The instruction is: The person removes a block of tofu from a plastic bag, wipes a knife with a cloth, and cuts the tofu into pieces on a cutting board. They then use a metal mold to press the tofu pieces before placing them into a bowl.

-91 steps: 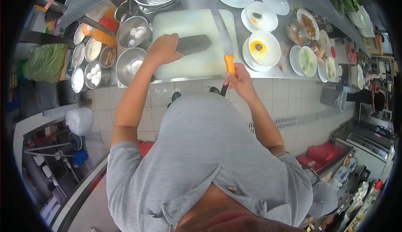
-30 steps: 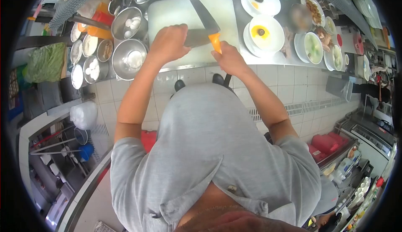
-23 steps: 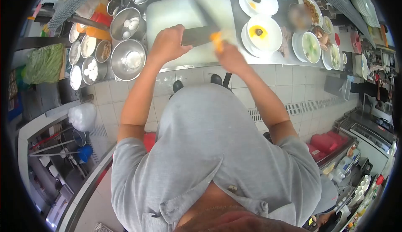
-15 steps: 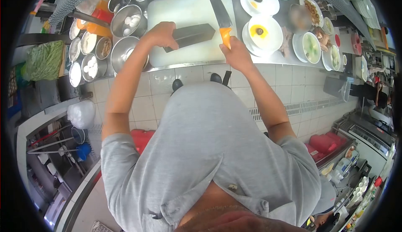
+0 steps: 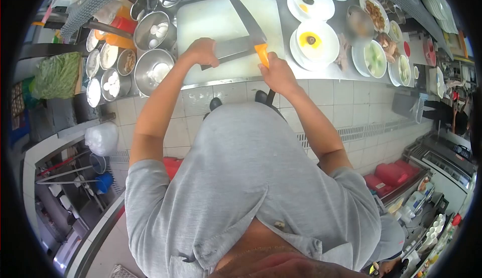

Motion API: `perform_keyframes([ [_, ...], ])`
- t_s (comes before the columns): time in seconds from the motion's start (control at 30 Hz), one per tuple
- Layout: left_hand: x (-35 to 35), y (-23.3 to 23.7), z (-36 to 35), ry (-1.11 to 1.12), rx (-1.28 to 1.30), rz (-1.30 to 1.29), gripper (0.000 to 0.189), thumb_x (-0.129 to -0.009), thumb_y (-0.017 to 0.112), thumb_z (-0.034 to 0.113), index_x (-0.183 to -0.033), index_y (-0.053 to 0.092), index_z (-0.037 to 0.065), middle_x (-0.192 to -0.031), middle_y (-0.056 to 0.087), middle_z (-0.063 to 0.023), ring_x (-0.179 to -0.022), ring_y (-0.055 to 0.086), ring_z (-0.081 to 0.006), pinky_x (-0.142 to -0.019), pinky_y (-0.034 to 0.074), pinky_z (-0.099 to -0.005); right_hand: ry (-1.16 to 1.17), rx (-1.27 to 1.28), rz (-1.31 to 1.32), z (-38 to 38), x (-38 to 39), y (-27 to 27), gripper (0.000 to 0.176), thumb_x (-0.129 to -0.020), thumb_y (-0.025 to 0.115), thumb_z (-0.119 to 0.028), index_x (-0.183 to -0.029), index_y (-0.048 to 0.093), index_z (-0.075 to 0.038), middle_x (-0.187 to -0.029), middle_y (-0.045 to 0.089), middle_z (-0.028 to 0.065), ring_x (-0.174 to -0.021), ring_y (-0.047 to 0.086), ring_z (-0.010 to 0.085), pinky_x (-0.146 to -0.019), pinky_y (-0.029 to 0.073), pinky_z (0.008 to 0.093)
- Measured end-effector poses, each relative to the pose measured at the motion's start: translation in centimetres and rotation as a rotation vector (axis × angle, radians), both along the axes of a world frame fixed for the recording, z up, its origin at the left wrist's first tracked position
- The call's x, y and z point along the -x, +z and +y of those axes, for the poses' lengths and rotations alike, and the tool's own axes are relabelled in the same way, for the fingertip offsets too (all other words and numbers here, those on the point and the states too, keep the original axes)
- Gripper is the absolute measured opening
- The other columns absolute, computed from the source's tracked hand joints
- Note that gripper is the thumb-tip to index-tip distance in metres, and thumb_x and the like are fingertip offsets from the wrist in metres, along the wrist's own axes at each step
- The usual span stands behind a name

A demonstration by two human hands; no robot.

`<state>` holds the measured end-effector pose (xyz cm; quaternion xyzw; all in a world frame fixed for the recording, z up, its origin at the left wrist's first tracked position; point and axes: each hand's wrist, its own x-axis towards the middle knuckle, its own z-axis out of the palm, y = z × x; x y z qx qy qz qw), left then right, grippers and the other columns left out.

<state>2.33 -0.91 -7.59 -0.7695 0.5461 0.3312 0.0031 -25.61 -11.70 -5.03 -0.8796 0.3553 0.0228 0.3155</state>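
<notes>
My left hand [image 5: 202, 52] is closed round the near end of a long grey whetstone [image 5: 234, 48], held slantwise over a white cutting board [image 5: 201, 19]. In my right hand [image 5: 278, 73] is a knife [image 5: 247, 16], gripped by its orange handle. Its wide blade points away and to the left, and the blade's heel overlaps the far right end of the stone. Fingers of my left hand hide the stone's other end.
Metal bowls [image 5: 155, 31] with white eggs stand left of the board. On the right are a white bowl [image 5: 317, 42] with yellow contents, a bowl of pale green pieces [image 5: 375, 59] and a plate of brown food [image 5: 375, 14]. A tiled floor [image 5: 321, 94] lies below the counter edge.
The knife has swung left and come nearer, its heel now over the stone's end; before, it stood apart to the right. My left hand has shifted slightly right and down with the whetstone.
</notes>
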Motion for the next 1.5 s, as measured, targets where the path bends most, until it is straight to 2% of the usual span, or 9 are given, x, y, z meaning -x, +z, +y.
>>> perform_keyframes([
  [0.2, 0.9, 1.7, 0.7, 0.062, 0.150, -0.019, 0.045, -0.056, 0.076, 0.025, -0.089, 0.065, -0.003, -0.088, 0.068, -0.0235, -0.089, 0.067, -0.0417, -0.078, 0.054, -0.0456, -0.060, 0.111, -0.059, 0.9, -1.1, 4.5, 0.031, -0.100, 0.062, -0.023, -0.108, 0.049, 0.004, -0.085, 0.069, 0.0274, -0.081, 0.070, 0.0447, -0.074, 0.056, 0.0536],
  [0.33, 2.1, 3.5, 0.8, 0.055, 0.232, -0.011, 0.039, -0.058, 0.076, 0.023, -0.086, 0.064, -0.001, -0.085, 0.068, -0.0215, -0.086, 0.067, -0.0408, -0.076, 0.053, -0.0465, 0.100, 0.081, 0.120, 0.7, -1.9, 3.3, 0.031, -0.101, 0.060, -0.023, -0.107, 0.046, 0.003, -0.082, 0.069, 0.0263, -0.079, 0.071, 0.0437, -0.071, 0.057, 0.0530],
  [0.63, 3.2, 4.1, 0.9, 0.105, 0.335, -0.013, 0.034, -0.059, 0.076, 0.019, -0.083, 0.062, 0.000, -0.079, 0.067, -0.0201, -0.081, 0.067, -0.0397, -0.074, 0.053, -0.0469, 0.121, 0.098, 0.113, 1.3, -2.9, 4.5, 0.030, -0.102, 0.058, -0.024, -0.106, 0.049, 0.005, -0.085, 0.070, 0.0265, -0.079, 0.071, 0.0428, -0.071, 0.057, 0.0518],
  [0.77, 3.0, 3.4, 1.7, 0.139, 0.352, 0.005, 0.034, -0.059, 0.076, 0.019, -0.084, 0.062, 0.000, -0.078, 0.067, -0.0200, -0.080, 0.066, -0.0402, -0.074, 0.053, -0.0474, -0.032, 0.087, 0.052, 1.0, -2.5, 9.4, 0.031, -0.101, 0.059, -0.022, -0.111, 0.049, 0.006, -0.087, 0.070, 0.0274, -0.082, 0.071, 0.0435, -0.074, 0.057, 0.0513],
  [0.9, 3.2, 3.7, 0.8, 0.101, 0.371, -0.021, 0.035, -0.059, 0.075, 0.018, -0.084, 0.062, 0.000, -0.081, 0.067, -0.0207, -0.080, 0.066, -0.0409, -0.075, 0.052, -0.0483, 0.107, 0.066, 0.115, 0.9, -2.9, 3.4, 0.030, -0.100, 0.061, -0.022, -0.107, 0.049, 0.005, -0.086, 0.070, 0.0273, -0.083, 0.071, 0.0455, -0.074, 0.057, 0.0525],
  [1.03, 3.3, 3.4, 2.4, 0.122, 0.398, -0.007, 0.032, -0.059, 0.074, 0.018, -0.083, 0.062, 0.000, -0.079, 0.067, -0.0206, -0.081, 0.066, -0.0413, -0.074, 0.052, -0.0482, -0.023, 0.089, 0.050, 0.6, -2.2, 9.3, 0.031, -0.100, 0.061, -0.022, -0.109, 0.049, 0.006, -0.088, 0.070, 0.0279, -0.087, 0.070, 0.0456, -0.078, 0.056, 0.0535],
  [1.17, 3.5, 3.5, 2.1, 0.093, 0.410, -0.029, 0.031, -0.059, 0.074, 0.018, -0.082, 0.061, 0.000, -0.079, 0.066, -0.0205, -0.080, 0.066, -0.0416, -0.072, 0.051, -0.0482, 0.118, 0.089, 0.127, -0.1, -2.8, 3.3, 0.031, -0.100, 0.060, -0.023, -0.108, 0.048, 0.006, -0.085, 0.069, 0.0280, -0.086, 0.069, 0.0463, -0.077, 0.054, 0.0554],
  [1.27, 3.0, 3.9, 3.2, 0.118, 0.417, -0.037, 0.032, -0.059, 0.074, 0.018, -0.082, 0.061, 0.000, -0.078, 0.066, -0.0201, -0.078, 0.065, -0.0415, -0.071, 0.051, -0.0483, -0.027, 0.082, 0.034, -0.6, -1.6, 6.0, 0.032, -0.100, 0.059, -0.023, -0.110, 0.049, 0.005, -0.089, 0.070, 0.0279, -0.088, 0.069, 0.0468, -0.078, 0.054, 0.0551],
  [1.5, 3.1, 3.0, 3.8, 0.170, 0.464, 0.046, 0.031, -0.059, 0.075, 0.017, -0.079, 0.060, 0.000, -0.074, 0.065, -0.0189, -0.074, 0.065, -0.0403, -0.068, 0.051, -0.0470, 0.031, 0.109, 0.134, -1.0, -1.4, 3.8, 0.031, -0.100, 0.058, -0.023, -0.113, 0.051, 0.004, -0.093, 0.070, 0.0278, -0.089, 0.068, 0.0474, -0.080, 0.054, 0.0551],
])
